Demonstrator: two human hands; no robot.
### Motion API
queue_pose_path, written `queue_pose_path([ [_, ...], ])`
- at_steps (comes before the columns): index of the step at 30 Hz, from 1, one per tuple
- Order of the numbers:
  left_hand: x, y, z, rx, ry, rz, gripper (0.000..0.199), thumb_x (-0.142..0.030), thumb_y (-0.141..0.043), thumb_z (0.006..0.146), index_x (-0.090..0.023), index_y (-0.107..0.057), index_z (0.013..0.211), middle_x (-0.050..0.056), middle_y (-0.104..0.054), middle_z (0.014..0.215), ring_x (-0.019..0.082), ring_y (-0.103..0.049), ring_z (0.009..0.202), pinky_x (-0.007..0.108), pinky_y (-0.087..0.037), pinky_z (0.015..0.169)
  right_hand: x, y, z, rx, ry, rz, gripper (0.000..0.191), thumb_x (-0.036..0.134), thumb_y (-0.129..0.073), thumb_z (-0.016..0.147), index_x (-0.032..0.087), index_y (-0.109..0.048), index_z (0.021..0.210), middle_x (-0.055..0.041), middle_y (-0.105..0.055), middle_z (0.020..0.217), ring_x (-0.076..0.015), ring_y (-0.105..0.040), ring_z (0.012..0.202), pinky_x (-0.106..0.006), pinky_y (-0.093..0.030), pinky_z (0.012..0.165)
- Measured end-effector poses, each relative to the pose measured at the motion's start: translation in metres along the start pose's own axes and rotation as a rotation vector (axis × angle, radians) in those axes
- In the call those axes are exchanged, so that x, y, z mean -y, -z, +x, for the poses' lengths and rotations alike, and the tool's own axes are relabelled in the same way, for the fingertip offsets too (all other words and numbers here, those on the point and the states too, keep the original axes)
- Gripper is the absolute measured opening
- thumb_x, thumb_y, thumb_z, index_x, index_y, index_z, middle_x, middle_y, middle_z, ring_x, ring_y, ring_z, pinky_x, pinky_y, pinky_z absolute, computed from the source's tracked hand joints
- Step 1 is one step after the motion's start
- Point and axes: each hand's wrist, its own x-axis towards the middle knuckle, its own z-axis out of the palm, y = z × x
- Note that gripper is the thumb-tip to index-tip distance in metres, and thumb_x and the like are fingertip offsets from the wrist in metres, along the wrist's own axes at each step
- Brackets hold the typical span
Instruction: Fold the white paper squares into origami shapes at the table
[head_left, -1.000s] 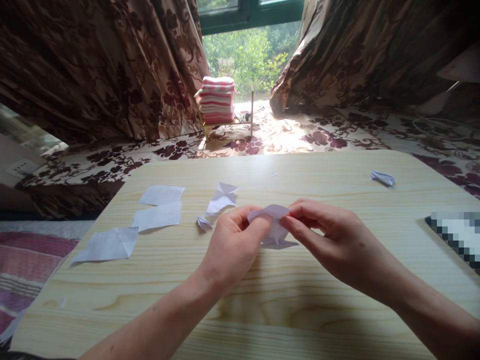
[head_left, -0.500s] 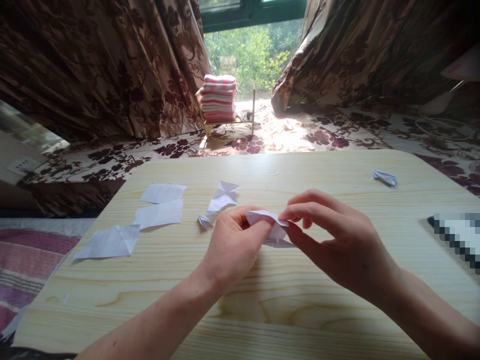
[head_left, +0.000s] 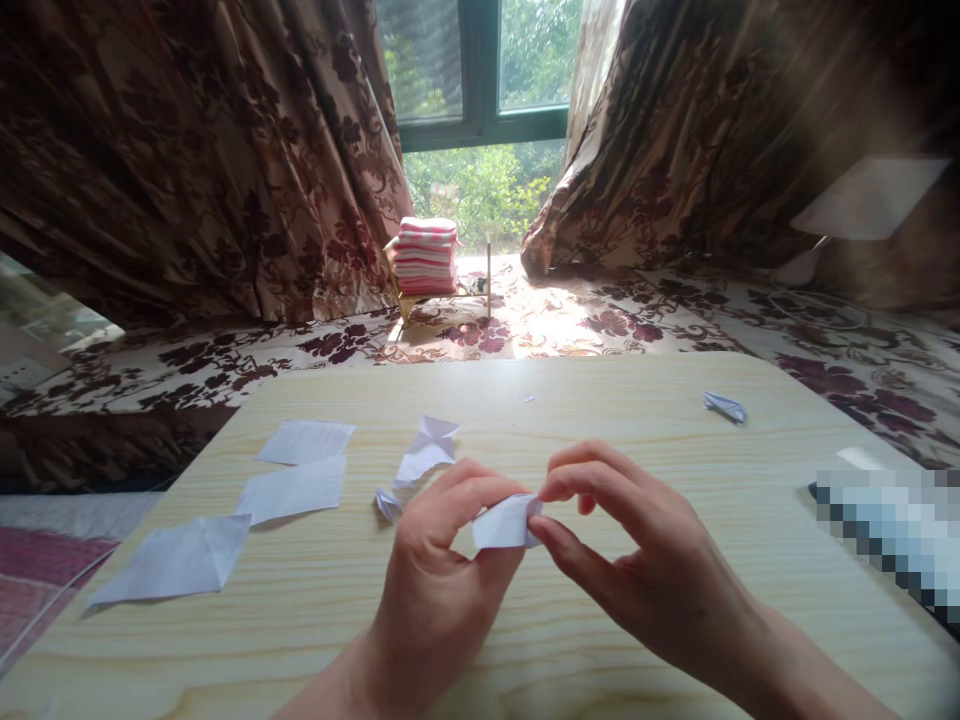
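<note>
Above the middle of the wooden table (head_left: 600,620), a small folded white paper (head_left: 501,522) is held between both hands. My left hand (head_left: 450,560) grips it from the left, with fingers along its top and the thumb below. The thumb and index finger of my right hand (head_left: 630,540) pinch its right end. Just left of my left hand lie a small folded paper piece (head_left: 387,506) and a creased paper with a torn lower edge (head_left: 429,450).
Three paper sheets (head_left: 294,490) lie at the left of the table. A folded paper strip (head_left: 724,407) is at the back right, and a pixelated object (head_left: 892,540) at the right edge. Pink and white cloths (head_left: 427,257) are stacked on a stand by the window.
The view has tilted up, so the table sits lower. The held paper has turned, now showing a flat, narrower face, and my left hand's fingers have come over its top.
</note>
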Motion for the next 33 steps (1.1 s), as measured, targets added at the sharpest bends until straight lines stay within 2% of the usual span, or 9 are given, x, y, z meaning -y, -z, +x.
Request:
queue_pose_path([
  [4, 0.0, 0.003, 0.001, 0.017, -0.142, 0.041, 0.019, -0.008, -0.066, 0.083, -0.022, -0.073, 0.094, 0.0, -0.066, 0.085, 0.01, -0.062, 0.076, 0.02, -0.049, 0.07, 0.001, 0.003, -0.001, -0.016, -0.033, 0.025, 0.013, 0.013, -0.062, 0.083, 0.017, -0.058, 0.095, -0.0039, -0.06, 0.087, -0.0119, -0.056, 0.076, -0.024, -0.049, 0.064],
  [9, 0.003, 0.004, 0.001, 0.028, -0.308, 0.115, 0.023, -0.004, -0.062, 0.083, -0.018, -0.071, 0.099, 0.002, -0.064, 0.087, 0.01, -0.062, 0.077, 0.019, -0.05, 0.069, 0.006, 0.008, 0.002, 0.035, -0.122, 0.114, 0.003, 0.017, -0.059, 0.086, 0.018, -0.061, 0.084, -0.0021, -0.059, 0.082, -0.01, -0.056, 0.074, -0.021, -0.048, 0.065],
  [14, 0.003, 0.004, 0.001, 0.018, -0.361, 0.141, 0.027, 0.0, -0.062, 0.08, -0.016, -0.07, 0.1, 0.004, -0.065, 0.087, 0.012, -0.062, 0.078, 0.021, -0.051, 0.07, 0.006, 0.01, 0.004, 0.083, -0.234, 0.236, 0.012, 0.022, -0.059, 0.089, 0.019, -0.058, 0.077, 0.0003, -0.057, 0.078, -0.0089, -0.053, 0.071, -0.019, -0.045, 0.064],
  [16, 0.0, 0.004, 0.001, 0.033, -0.298, 0.109, 0.021, -0.002, -0.062, 0.081, -0.016, -0.072, 0.094, 0.004, -0.065, 0.083, 0.011, -0.063, 0.075, 0.02, -0.051, 0.067, 0.005, 0.01, 0.004, 0.133, -0.306, 0.317, 0.018, 0.026, -0.058, 0.09, 0.019, -0.055, 0.073, 0.0016, -0.054, 0.073, -0.009, -0.052, 0.068, -0.02, -0.044, 0.062],
  [19, -0.003, 0.003, 0.001, 0.04, -0.078, -0.007, 0.011, -0.01, -0.063, 0.083, -0.016, -0.072, 0.082, 0.001, -0.064, 0.074, 0.011, -0.06, 0.068, 0.021, -0.049, 0.062, 0.004, 0.009, 0.003, 0.226, -0.476, 0.457, 0.025, 0.035, -0.053, 0.093, 0.02, -0.053, 0.074, 0.0018, -0.052, 0.071, -0.0105, -0.049, 0.066, -0.022, -0.042, 0.061],
  [23, -0.006, 0.001, 0.001, 0.043, 0.197, -0.137, 0.017, -0.015, -0.06, 0.086, -0.02, -0.073, 0.076, -0.001, -0.064, 0.071, 0.012, -0.059, 0.07, 0.024, -0.048, 0.066, 0.003, 0.006, 0.001, 0.293, -0.686, 0.622, 0.032, 0.046, -0.052, 0.092, 0.019, -0.054, 0.077, 0.0017, -0.052, 0.069, -0.0112, -0.047, 0.066, -0.023, -0.04, 0.058],
  [28, -0.007, 0.001, 0.002, 0.079, 0.267, -0.136, 0.017, -0.022, -0.059, 0.087, -0.018, -0.071, 0.076, 0.001, -0.068, 0.076, 0.015, -0.061, 0.075, 0.026, -0.049, 0.072, 0.0, 0.005, 0.002, 0.297, -0.745, 0.621, 0.034, 0.048, -0.055, 0.09, 0.018, -0.058, 0.072, 0.0023, -0.052, 0.065, -0.01, -0.046, 0.063, -0.022, -0.038, 0.057],
  [33, -0.003, 0.001, 0.003, -0.065, 0.29, -0.154, 0.006, -0.023, -0.066, 0.082, -0.018, -0.067, 0.085, 0.002, -0.07, 0.083, 0.016, -0.064, 0.08, 0.028, -0.051, 0.077, -0.007, 0.006, 0.004, 0.223, -0.791, 0.603, 0.039, 0.054, -0.056, 0.086, 0.018, -0.061, 0.072, 0.0019, -0.051, 0.063, -0.0103, -0.044, 0.06, -0.023, -0.037, 0.053],
])
